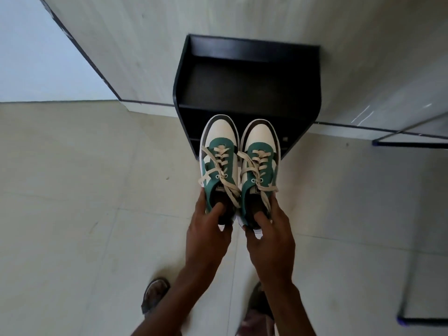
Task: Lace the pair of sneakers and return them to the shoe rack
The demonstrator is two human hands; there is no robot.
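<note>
Two white and green sneakers with cream laces hang side by side in the air, toes pointing away from me. My left hand (208, 226) grips the heel of the left sneaker (218, 151), fingers inside its opening. My right hand (269, 234) grips the heel of the right sneaker (260, 154) the same way. Both are laced, and loose lace ends drape over their sides. The black shoe rack (247, 81) stands against the wall just beyond the toes, its top shelf bare. The toes overlap its lower front edge in view.
Pale tiled floor surrounds me. My two feet in sandals (155, 295) show at the bottom. A black metal frame with blue feet (412, 318) stands at the right. A wall corner with dark skirting (80, 57) lies at the left.
</note>
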